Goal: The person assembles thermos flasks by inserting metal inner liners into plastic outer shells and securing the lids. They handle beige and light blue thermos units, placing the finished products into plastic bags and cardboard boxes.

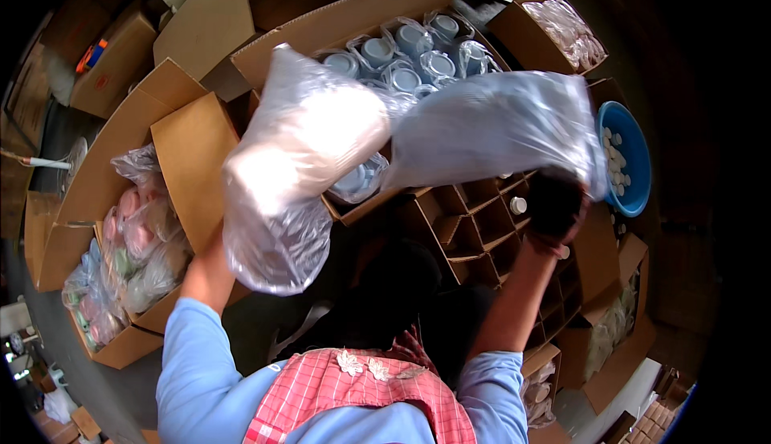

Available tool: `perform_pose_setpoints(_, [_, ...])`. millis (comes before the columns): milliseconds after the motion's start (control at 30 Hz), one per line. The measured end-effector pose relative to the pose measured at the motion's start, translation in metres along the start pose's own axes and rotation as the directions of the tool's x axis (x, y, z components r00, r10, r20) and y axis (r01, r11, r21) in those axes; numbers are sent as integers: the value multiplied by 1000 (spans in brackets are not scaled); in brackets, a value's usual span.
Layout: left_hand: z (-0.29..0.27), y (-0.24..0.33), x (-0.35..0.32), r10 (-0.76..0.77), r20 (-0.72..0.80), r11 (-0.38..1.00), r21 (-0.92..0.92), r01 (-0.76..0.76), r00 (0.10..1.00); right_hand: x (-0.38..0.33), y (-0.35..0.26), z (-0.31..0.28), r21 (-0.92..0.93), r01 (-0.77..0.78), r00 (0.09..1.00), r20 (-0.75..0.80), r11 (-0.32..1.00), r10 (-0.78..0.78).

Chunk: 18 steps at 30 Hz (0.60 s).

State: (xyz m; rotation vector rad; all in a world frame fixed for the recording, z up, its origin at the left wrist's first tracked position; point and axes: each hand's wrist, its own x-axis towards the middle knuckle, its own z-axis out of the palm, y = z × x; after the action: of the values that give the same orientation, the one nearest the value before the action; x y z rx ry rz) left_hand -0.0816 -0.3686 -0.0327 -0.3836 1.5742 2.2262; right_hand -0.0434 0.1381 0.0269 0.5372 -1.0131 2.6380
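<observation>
A clear plastic bag with a pale, whitish content [301, 147] is held up in front of me on the left. My left forearm [210, 271] runs up behind it; the bag hides the hand and its fingers. On the right, a second clear bag with bluish content [490, 127] stretches sideways in the air, blurred by motion. My right hand [556, 207], in a dark glove, grips this bag by its lower right part. The two bags meet near the middle. Below the right hand is a carton with cardboard dividers [474, 231], where a white cap [518, 205] shows.
Beyond the bags, an open carton [281, 22] holds several bagged light-blue containers [405, 79]. At left stands a carton with pink and green bagged items [140, 235]. A blue basin [642, 155] with small white pieces sits at right. More cartons [554, 30] surround me.
</observation>
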Motion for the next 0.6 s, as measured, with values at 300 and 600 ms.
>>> perform_pose_setpoints(300, [83,-26,173,-37,54,556,831,-24,998,-88,-112,35,-262,94,895,-400,961,-197])
perform_pose_setpoints(600, [64,-54,190,74,220,123,966,-227,973,-188,-144,3,-26,88,908,-409,996,-90])
